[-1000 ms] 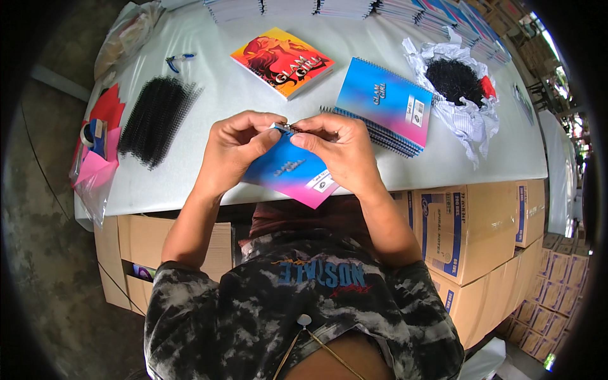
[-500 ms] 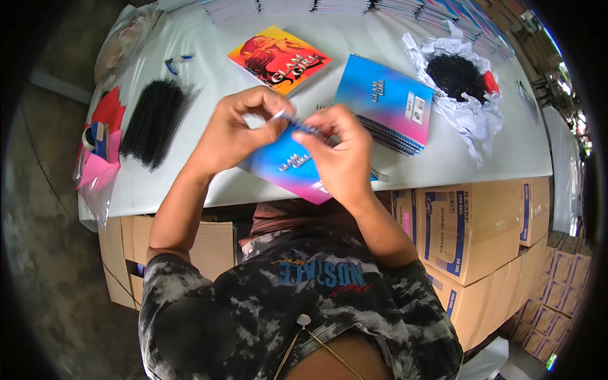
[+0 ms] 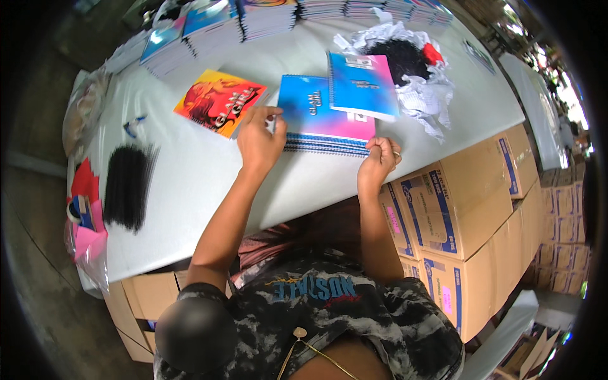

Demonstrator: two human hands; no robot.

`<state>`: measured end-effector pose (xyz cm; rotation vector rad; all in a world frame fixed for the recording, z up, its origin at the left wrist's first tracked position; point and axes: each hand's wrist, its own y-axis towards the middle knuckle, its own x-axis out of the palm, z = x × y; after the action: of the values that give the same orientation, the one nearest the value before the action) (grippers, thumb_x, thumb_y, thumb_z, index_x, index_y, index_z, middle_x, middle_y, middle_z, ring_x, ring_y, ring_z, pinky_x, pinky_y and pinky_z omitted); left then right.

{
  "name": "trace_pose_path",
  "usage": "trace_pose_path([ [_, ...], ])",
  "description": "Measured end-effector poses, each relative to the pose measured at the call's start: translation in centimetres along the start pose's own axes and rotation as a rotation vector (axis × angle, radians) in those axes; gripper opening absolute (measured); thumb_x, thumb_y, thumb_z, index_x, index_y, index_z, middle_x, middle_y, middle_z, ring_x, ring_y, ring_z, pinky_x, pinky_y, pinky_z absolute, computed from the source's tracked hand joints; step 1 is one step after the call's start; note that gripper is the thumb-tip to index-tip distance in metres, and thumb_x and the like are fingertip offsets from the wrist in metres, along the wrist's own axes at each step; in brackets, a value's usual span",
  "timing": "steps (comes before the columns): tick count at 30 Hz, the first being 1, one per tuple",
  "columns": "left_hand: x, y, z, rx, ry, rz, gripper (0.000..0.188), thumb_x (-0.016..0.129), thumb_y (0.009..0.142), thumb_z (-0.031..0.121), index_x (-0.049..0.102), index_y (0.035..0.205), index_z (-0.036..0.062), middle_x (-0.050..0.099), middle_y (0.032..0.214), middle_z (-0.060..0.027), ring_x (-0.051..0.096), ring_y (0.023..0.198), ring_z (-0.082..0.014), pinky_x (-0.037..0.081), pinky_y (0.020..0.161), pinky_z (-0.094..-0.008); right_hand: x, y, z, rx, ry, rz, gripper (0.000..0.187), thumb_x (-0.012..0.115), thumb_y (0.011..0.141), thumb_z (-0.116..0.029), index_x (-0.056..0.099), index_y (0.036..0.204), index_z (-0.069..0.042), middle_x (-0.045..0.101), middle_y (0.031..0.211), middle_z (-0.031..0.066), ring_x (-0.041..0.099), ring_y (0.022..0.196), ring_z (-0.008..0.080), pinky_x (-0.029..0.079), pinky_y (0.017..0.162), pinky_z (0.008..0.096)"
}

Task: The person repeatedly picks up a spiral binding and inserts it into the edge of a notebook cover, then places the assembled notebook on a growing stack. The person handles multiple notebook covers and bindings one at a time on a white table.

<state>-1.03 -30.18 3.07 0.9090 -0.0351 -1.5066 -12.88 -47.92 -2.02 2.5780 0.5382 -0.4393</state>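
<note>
A blue-and-pink spiral notebook (image 3: 362, 85) lies askew across the far right part of a stack of similar notebooks (image 3: 301, 114). My left hand (image 3: 261, 142) is at the stack's left edge, beside a red-and-yellow notebook (image 3: 221, 101). A gap shows between its thumb and curved fingers. At the near right corner of the stack, my right hand (image 3: 380, 158) has its fingers pressed together. Whatever is between those fingertips, perhaps a coil end or a cover corner, is too small to make out.
Black coils (image 3: 399, 60) lie in crumpled white paper. Black spiral bindings (image 3: 128, 187) and blue-handled pliers (image 3: 134, 128) lie at left, near a tape roll (image 3: 79, 209). Notebook stacks (image 3: 212, 41) line the far edge. Cardboard boxes (image 3: 468, 199) stand below the table's right side.
The notebook that was between my hands now lies on the stack. My hands have moved apart, the right one to the stack's near corner. The view has shifted.
</note>
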Motion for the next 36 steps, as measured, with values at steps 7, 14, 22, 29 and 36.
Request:
trace_pose_path([
  [7, 1.5, -1.9, -0.4, 0.296, 0.223, -0.017, 0.034, 0.061, 0.080, 0.033, 0.059, 0.106, 0.0102, 0.050, 0.114, -0.0112, 0.044, 0.107, -0.0268, 0.029, 0.091, -0.0426, -0.3, 2.9, -2.4, 0.175, 0.337, 0.133, 0.048, 0.060, 0.078, -0.023, 0.043, 0.116, 0.002, 0.047, 0.115, 0.0167, 0.040, 0.110, 0.0289, 0.030, 0.095, 0.0413],
  [14, 2.1, -3.0, -1.3, 0.268, 0.134, -0.047, 0.035, 0.060, 0.082, 0.030, 0.057, 0.111, 0.0098, 0.049, 0.116, -0.0118, 0.043, 0.108, -0.0271, 0.027, 0.092, -0.0403, 1.9, 9.4, -1.5, 0.220, 0.720, -0.078, 0.032, 0.062, 0.080, -0.001, 0.055, 0.110, 0.007, 0.063, 0.090, 0.0067, 0.059, 0.078, 0.0133, 0.048, 0.074, 0.0253],
  [22, -2.0, 0.5, -0.1, 0.279, -0.132, 0.252, 0.075, 0.071, 0.072, 0.032, 0.034, 0.131, 0.0029, 0.021, 0.136, -0.0195, 0.026, 0.124, -0.0336, 0.025, 0.102, -0.0447, -3.1, 13.5, -7.1, 0.056, 1.051, -0.481, 0.036, 0.055, 0.081, -0.002, 0.053, 0.117, -0.002, 0.061, 0.100, 0.0094, 0.061, 0.086, 0.0181, 0.052, 0.075, 0.0333],
  [29, 0.1, -1.3, -1.8, 0.240, -0.077, -0.032, 0.037, 0.072, 0.073, 0.025, 0.060, 0.101, 0.0033, 0.052, 0.107, -0.0154, 0.051, 0.097, -0.0288, 0.039, 0.084, -0.0379, 1.4, 14.6, -0.4, 0.043, 0.160, -0.634, 0.048, 0.060, 0.082, -0.011, 0.046, 0.128, -0.003, 0.061, 0.101, 0.0110, 0.059, 0.084, 0.0174, 0.049, 0.077, 0.0315],
  [36, 2.2, -2.9, -1.9, 0.053, -0.316, 0.129, 0.019, 0.064, 0.082, 0.015, 0.057, 0.094, 0.0013, 0.052, 0.105, -0.0136, 0.050, 0.092, -0.0205, 0.041, 0.081, -0.0312, 0.3, 6.5, 0.7, 0.051, 0.689, -0.337, 0.056, 0.045, 0.093, -0.035, 0.039, 0.127, 0.009, 0.041, 0.133, 0.0198, 0.036, 0.126, 0.0244, 0.025, 0.104, 0.0315],
])
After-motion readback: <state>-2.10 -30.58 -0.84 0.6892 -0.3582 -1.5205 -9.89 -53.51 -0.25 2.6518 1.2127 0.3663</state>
